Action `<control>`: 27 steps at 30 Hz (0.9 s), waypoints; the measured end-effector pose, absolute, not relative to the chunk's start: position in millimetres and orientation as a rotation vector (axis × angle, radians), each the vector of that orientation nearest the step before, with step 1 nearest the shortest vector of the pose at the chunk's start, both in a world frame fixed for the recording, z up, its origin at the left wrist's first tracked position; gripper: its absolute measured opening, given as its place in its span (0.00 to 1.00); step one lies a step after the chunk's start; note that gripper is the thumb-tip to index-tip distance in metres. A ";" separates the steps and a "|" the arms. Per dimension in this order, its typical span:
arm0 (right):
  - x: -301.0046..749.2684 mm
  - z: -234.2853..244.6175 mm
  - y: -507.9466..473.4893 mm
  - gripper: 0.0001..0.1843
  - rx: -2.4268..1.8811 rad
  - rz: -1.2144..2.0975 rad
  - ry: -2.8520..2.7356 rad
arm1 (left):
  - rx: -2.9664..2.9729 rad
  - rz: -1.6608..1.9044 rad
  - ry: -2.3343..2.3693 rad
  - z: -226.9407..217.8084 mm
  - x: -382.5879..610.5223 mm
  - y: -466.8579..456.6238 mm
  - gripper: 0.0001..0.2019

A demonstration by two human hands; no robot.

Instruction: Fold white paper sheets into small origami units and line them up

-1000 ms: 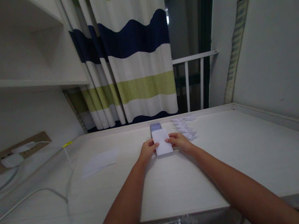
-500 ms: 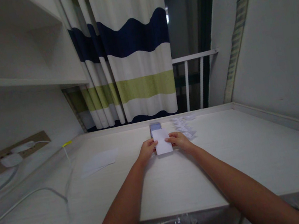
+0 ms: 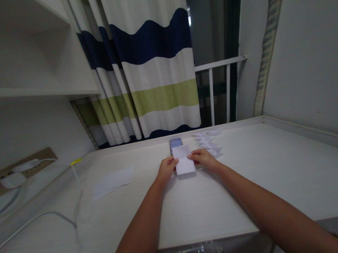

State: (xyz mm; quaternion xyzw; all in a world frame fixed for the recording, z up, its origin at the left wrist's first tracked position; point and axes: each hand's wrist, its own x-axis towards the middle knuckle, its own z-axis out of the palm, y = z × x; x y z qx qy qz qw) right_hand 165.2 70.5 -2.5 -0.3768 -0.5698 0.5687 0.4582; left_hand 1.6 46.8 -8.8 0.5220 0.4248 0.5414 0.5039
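A small white sheet of paper [image 3: 184, 162], seemingly folded, is held just above the desk between both hands. My left hand [image 3: 167, 168] pinches its left edge, thumb on top and the other fingers partly hidden beneath. At the right edge my right hand [image 3: 205, 158] grips it the same way. Right behind the paper stands a phone-like device [image 3: 176, 142] with a bluish screen, its lower part covered by the paper. Several folded white paper pieces [image 3: 209, 143] lie in a row beyond my right hand.
Flat white sheets [image 3: 112, 182] lie on the white desk [image 3: 262, 180] to the left. A white cable [image 3: 50, 213] runs along the desk's left side from a plugged-in charger [image 3: 13, 180]. A shelf [image 3: 27, 92] overhangs the left; a curtain [image 3: 160, 76] hangs behind.
Hardly anything differs. My right thumb has shifted very slightly right along the paper's edge; both hands keep hold of the paper in the same place.
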 end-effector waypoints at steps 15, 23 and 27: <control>164.5 -6.2 74.8 0.10 -0.930 1.423 -1.333 | 1.264 1.369 1.059 -12.8 -3.0 52.0 0.18; 163.7 -3.4 69.4 0.09 -0.949 1.490 -1.344 | 1.266 1.401 1.080 -15.7 -6.1 54.6 0.18; 163.4 -3.3 69.8 0.09 -0.956 1.462 -1.349 | 1.269 1.387 1.074 -13.7 -5.4 52.4 0.17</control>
